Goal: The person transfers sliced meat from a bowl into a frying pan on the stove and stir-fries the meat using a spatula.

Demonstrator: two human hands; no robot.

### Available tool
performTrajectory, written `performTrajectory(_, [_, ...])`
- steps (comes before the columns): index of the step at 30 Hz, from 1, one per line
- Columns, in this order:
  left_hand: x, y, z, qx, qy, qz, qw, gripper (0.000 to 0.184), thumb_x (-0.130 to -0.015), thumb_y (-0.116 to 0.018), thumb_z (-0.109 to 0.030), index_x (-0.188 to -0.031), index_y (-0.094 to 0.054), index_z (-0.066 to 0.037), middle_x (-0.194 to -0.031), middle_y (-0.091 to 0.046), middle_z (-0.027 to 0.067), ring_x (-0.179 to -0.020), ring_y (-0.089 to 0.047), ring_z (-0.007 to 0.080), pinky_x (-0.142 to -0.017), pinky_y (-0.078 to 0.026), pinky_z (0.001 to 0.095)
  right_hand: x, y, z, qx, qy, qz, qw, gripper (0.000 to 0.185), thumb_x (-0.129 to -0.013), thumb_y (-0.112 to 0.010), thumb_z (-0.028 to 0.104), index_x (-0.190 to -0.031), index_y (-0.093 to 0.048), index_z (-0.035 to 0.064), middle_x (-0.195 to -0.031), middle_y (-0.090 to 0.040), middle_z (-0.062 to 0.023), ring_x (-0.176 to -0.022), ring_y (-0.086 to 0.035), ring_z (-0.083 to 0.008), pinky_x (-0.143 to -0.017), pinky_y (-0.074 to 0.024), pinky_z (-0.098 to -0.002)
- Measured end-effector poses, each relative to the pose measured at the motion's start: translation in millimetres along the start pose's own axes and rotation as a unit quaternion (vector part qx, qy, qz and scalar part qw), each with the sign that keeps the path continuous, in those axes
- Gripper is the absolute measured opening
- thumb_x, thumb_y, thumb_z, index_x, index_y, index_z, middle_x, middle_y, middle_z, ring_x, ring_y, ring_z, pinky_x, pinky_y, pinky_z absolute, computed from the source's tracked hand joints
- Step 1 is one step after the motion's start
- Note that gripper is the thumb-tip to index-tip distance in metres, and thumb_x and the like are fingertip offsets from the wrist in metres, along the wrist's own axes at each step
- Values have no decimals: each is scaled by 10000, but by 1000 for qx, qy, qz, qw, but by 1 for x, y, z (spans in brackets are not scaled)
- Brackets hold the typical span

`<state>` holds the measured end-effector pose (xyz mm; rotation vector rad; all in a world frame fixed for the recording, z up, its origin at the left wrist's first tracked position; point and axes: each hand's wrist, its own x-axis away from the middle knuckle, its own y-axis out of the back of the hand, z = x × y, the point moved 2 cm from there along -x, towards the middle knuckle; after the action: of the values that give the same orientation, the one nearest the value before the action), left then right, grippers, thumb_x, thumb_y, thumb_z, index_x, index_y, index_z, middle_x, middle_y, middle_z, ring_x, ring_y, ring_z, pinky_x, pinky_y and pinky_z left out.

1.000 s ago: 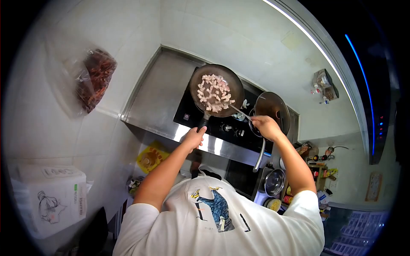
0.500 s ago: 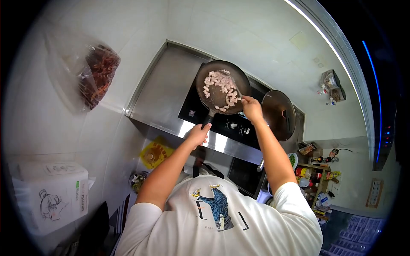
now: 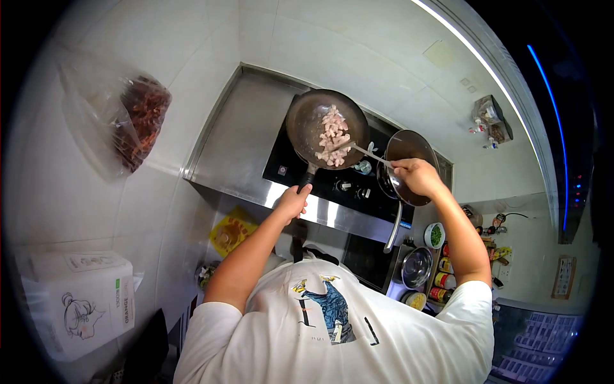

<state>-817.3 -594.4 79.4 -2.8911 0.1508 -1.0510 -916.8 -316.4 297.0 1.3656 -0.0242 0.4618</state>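
My left hand (image 3: pixel 293 203) is closed round the black handle of a frying pan (image 3: pixel 302 121) on the left side of the black stove (image 3: pixel 325 185). Pale diced meat (image 3: pixel 334 131) lies in a strip over the pan's middle and right. A metal spatula (image 3: pixel 372 154) is gripped in my right hand (image 3: pixel 417 176), its blade down among the meat near the pan's right side. Under and beside my right hand is a second, dark pan (image 3: pixel 407 146) with a long metal handle.
Right of the stove are a bowl of chopped greens (image 3: pixel 435 235), a metal bowl (image 3: pixel 417 267), a bowl of yellow food (image 3: pixel 416 301) and several bottles and jars. A bag of dried red food (image 3: pixel 142 118) hangs on the left wall.
The spatula and my right hand went in over the pan, then back out to the right. The meat, more spread out before, is now gathered in a strip. My left hand has kept the handle.
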Motion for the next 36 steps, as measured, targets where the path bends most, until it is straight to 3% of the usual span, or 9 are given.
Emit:
performTrajectory(3, [-5, 2, 4, 11, 5, -17, 1000, 419, -955, -526, -454, -941, -542, -35, -689, -531, 25, -503, -521, 107, -382, -386, 244, 5, -1, -3, -15, -54, 56, 997, 262, -882, -609, 277, -1084, -712, 147, -1046, -684, -141, -983, -648, -316, -866, -502, -385])
performTrajectory(5, [-3, 1, 4, -4, 2, -20, 1000, 429, -952, -529, -459, -947, -540, -31, -696, -533, 28, -509, -524, 107, -386, -385, 242, -1, -30, -8, 39, -26, 41, 998, 260, -881, -610, 290, -1072, -715, 149, -1038, -684, -144, -988, -643, -321, -871, -501, -392])
performTrajectory(12, [1, 4, -2, -11, 7, -17, 1000, 431, -953, -529, -461, -923, -539, -31, -698, -534, 27, -504, -516, 103, -393, -387, 234, -64, -59, 12, -36, -53, -110, 992, 273, -901, -566, 285, -1096, -696, 145, -1006, -684, -163, -974, -643, -345, -833, -507, -416])
performTrajectory(18, [5, 1, -8, -1, 0, -8, 1000, 425, -954, -527, -457, -951, -550, -33, -703, -537, 23, -504, -509, 100, -394, -390, 237, -87, -119, 4, -72, -56, -116, 989, 282, -913, -561, 293, -1111, -691, 140, -1039, -679, -161, -998, -642, -332, -855, -505, -396])
performTrajectory(25, [0, 2, -1, 4, 3, -7, 1000, 417, -962, -515, -452, -945, -542, -36, -698, -536, 26, -502, -516, 105, -393, -396, 242, 7, -38, 2, 23, -41, -50, 998, 274, -883, -603, 303, -1087, -708, 152, -1031, -693, -116, -992, -644, -311, -852, -505, -388])
performTrajectory(28, [0, 3, -3, -14, 1, -3, 1000, 415, -960, -520, -452, -930, -540, -39, -692, -536, 28, -500, -520, 109, -385, -391, 240, -1, -34, 9, 34, -45, -23, 998, 275, -883, -603, 305, -1084, -709, 151, -1033, -692, -112, -990, -644, -309, -847, -505, -392])
performTrajectory(29, [1, 2, -3, -8, -7, -2, 1000, 414, -958, -523, -452, -924, -540, -40, -690, -536, 29, -496, -520, 110, -381, -389, 239, -19, -54, 0, 56, -10, -44, 997, 266, -882, -603, 303, -1076, -711, 157, -1032, -691, -113, -982, -646, -312, -837, -508, -400])
performTrajectory(36, [-3, 1, 1, 12, -10, 1, 1000, 412, -957, -527, -449, -932, -541, -38, -698, -533, 28, -507, -526, 108, -384, -394, 242, -100, -66, 35, -36, -46, -124, 991, 306, -910, -547, 308, -1147, -677, 165, -1106, -667, -127, -1032, -631, -319, -856, -507, -400])
